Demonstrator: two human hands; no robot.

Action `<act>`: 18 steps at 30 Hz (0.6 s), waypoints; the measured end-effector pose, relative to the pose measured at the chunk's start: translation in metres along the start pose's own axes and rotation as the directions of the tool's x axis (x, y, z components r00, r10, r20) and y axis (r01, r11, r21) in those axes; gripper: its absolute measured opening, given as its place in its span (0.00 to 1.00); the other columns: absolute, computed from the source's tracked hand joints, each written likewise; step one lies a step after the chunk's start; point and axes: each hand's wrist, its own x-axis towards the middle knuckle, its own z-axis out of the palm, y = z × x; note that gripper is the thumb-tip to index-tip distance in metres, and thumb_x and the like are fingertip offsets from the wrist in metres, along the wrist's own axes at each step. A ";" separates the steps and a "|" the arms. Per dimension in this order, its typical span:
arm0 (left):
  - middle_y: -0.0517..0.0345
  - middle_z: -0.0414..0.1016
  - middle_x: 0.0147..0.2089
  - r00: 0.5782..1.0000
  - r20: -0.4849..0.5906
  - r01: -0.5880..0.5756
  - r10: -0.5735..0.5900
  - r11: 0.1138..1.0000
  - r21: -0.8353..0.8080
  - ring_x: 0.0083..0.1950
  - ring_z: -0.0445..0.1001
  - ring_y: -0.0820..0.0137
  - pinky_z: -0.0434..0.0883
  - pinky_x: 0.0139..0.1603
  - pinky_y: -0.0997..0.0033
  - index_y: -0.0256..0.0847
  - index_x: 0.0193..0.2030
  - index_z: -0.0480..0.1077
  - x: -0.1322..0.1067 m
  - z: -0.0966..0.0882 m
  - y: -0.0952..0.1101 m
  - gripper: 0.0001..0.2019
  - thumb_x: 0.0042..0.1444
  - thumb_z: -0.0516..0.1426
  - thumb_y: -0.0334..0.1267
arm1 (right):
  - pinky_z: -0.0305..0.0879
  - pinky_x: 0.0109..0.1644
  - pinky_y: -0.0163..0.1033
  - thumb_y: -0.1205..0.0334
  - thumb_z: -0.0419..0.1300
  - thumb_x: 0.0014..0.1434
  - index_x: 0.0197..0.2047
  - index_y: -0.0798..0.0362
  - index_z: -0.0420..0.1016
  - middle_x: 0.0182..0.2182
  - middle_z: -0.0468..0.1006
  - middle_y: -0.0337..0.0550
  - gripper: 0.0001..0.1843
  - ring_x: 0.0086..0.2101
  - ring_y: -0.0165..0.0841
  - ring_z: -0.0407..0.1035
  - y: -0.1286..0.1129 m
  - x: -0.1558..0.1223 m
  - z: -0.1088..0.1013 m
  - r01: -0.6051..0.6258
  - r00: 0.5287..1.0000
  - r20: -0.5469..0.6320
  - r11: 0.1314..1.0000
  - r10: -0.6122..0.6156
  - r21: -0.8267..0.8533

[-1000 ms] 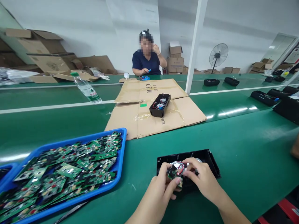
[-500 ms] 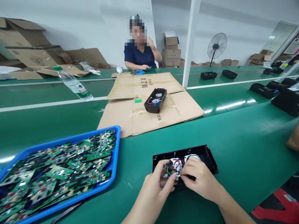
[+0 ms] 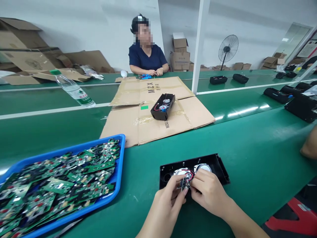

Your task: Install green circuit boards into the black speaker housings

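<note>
Left hand (image 3: 169, 195): board (image 3: 183, 183) pinched between thumb and fingers, on edge, just above the housing (image 3: 218, 170). Right hand (image 3: 209, 190): thumb and fingertips closed on the red and black wires (image 3: 191, 174), right beside the board. Looks like I've got them near the plug end, but my fingers cover it, so can't swear to that.

Housing lies open side up on the table (image 3: 252, 145) under both hands, two round speakers (image 3: 203, 168) in it; right hand partly covers one.

Blue tray (image 3: 121, 167) to my left, heaped with loose boards (image 3: 58, 185). Ahead, cardboard (image 3: 199, 114) flat on the table, second housing (image 3: 158, 114) on it, also open, speakers and wires showing. Bottle (image 3: 76, 92) beyond the tray. Co-worker (image 3: 148, 59) sits at the far side, both hands resting near blue parts (image 3: 146, 76).
</note>
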 end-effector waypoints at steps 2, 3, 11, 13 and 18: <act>0.57 0.75 0.39 1.000 0.015 -0.002 0.003 1.000 -0.014 0.36 0.75 0.67 0.76 0.38 0.69 0.47 0.47 0.64 0.000 0.000 0.000 0.11 0.58 0.50 0.40 | 0.51 0.28 0.37 0.75 0.47 0.55 0.25 0.54 0.65 0.24 0.67 0.41 0.12 0.27 0.31 0.58 -0.001 0.000 0.000 -0.013 1.000 0.013 1.000 0.013 0.008; 0.57 0.75 0.39 1.000 0.016 0.002 -0.001 1.000 -0.016 0.36 0.75 0.67 0.76 0.39 0.69 0.47 0.47 0.64 0.000 0.000 0.000 0.11 0.58 0.50 0.40 | 0.51 0.28 0.37 0.74 0.47 0.56 0.26 0.54 0.65 0.24 0.67 0.41 0.12 0.26 0.31 0.58 -0.001 0.000 0.001 -0.017 1.000 0.018 1.000 0.017 0.004; 0.59 0.74 0.35 0.999 -0.039 0.002 -0.005 0.997 -0.075 0.36 0.75 0.67 0.77 0.40 0.68 0.46 0.45 0.66 -0.003 0.003 0.003 0.10 0.58 0.51 0.42 | 0.56 0.31 0.37 0.71 0.47 0.63 0.31 0.54 0.68 0.27 0.70 0.41 0.12 0.28 0.32 0.62 0.000 0.000 -0.005 -0.056 0.998 0.025 0.984 0.052 0.168; 0.59 0.75 0.40 1.000 -0.023 -0.002 0.000 0.995 -0.104 0.39 0.75 0.67 0.77 0.42 0.68 0.46 0.45 0.66 -0.003 0.002 0.004 0.10 0.59 0.50 0.43 | 0.58 0.31 0.36 0.69 0.51 0.62 0.33 0.53 0.68 0.28 0.70 0.40 0.08 0.29 0.32 0.63 0.000 0.002 -0.010 -0.153 0.988 0.044 0.955 0.146 0.253; 0.58 0.73 0.50 0.999 -0.032 -0.014 0.010 0.991 -0.135 0.44 0.76 0.66 0.77 0.45 0.67 0.46 0.44 0.67 -0.002 -0.001 0.001 0.11 0.59 0.50 0.45 | 0.61 0.35 0.36 0.68 0.57 0.59 0.42 0.51 0.67 0.38 0.69 0.41 0.08 0.35 0.33 0.65 -0.001 0.003 -0.016 -0.318 0.946 0.156 0.902 0.283 0.293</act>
